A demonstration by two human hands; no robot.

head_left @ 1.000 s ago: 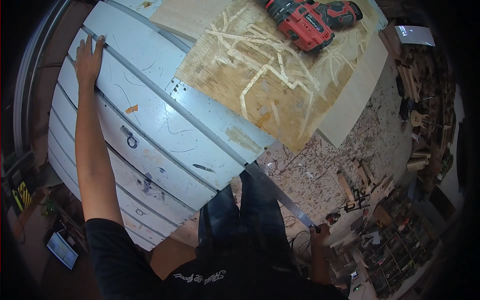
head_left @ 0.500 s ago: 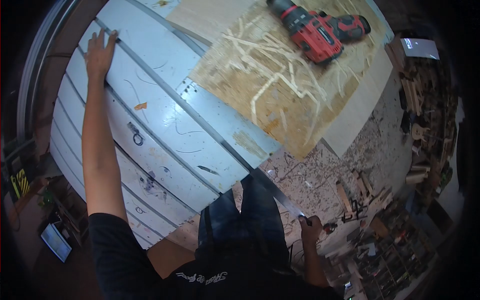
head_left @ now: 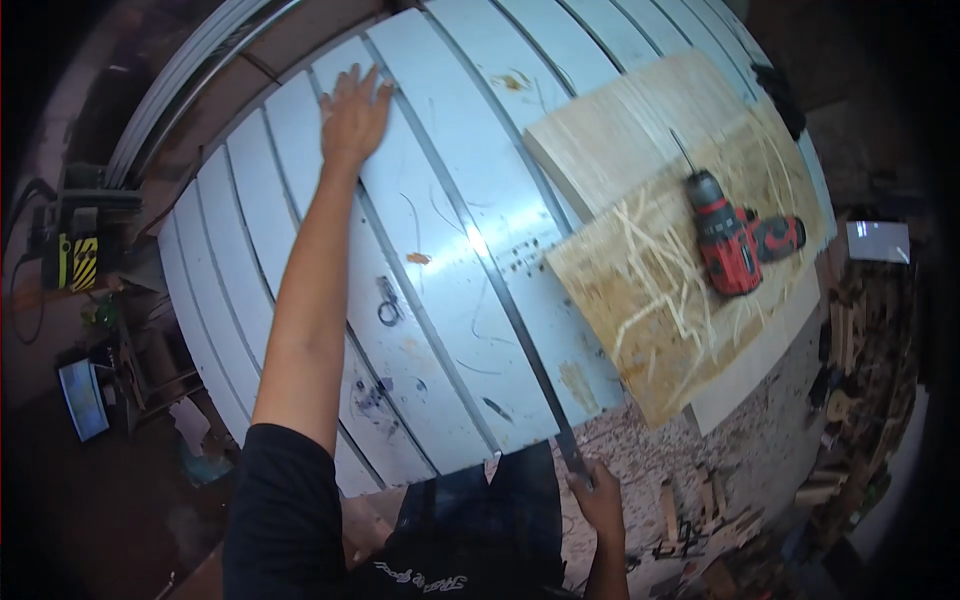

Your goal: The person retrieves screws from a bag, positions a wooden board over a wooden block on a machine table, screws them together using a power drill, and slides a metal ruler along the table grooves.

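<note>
My left hand [head_left: 354, 115] lies with its fingers spread on the far left part of the slotted, light-coloured table [head_left: 440, 270]. At the near edge my right hand [head_left: 598, 492] is closed round the end of a long, flat metal strip [head_left: 540, 375]. The strip lies along a slot of the table, its near end sticking out past the edge. To the right of the strip, a routed plywood board [head_left: 640, 330] rests on the table, with a red and black cordless drill [head_left: 730, 240] on top.
A pale wooden board [head_left: 640, 130] lies beyond the plywood, and another pale board [head_left: 755, 370] shows under its right side. A dark glove-like thing [head_left: 780, 100] is at the far edge. A lit screen [head_left: 83, 400] stands at the left; wood pieces and clamps [head_left: 700, 515] lie at the lower right.
My right hand has pushed the metal strip farther in along the slot, closer to the table edge. The view has turned, so table, drill and boards appear shifted right and down. My left hand remains spread.
</note>
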